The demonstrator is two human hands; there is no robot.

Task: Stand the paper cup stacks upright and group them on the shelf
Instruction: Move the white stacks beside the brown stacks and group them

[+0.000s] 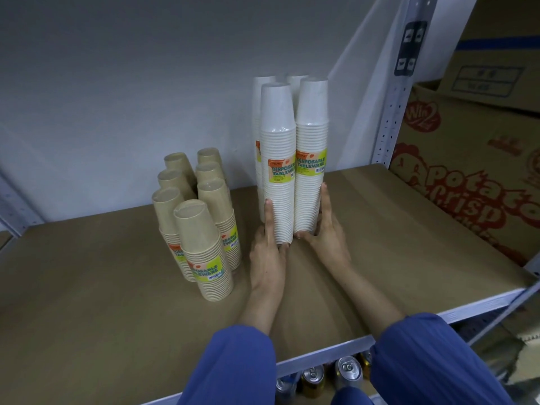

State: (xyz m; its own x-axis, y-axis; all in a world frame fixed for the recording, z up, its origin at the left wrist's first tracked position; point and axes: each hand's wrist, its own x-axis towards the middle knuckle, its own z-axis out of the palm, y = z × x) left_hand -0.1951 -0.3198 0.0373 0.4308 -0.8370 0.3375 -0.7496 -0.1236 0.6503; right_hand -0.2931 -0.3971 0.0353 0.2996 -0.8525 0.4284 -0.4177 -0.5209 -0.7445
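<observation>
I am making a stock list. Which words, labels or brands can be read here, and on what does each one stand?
"DISPOSABLE TABLEWARE": label on the front white cup stacks.
"POSABLE TABLEWARE", partly cut off: label on the nearest brown cup stack.
"Potato Crisp" and "Win2": cardboard box at right.
Small print and barcodes on the labels, and the print on the upper box: too small to read.

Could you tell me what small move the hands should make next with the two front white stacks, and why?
Probably ease both stacks back against the rear white stacks, then let go. The left hand and right hand bracket the front white stacks, which already stand upright on the shelf, beside the upright brown stacks.
</observation>
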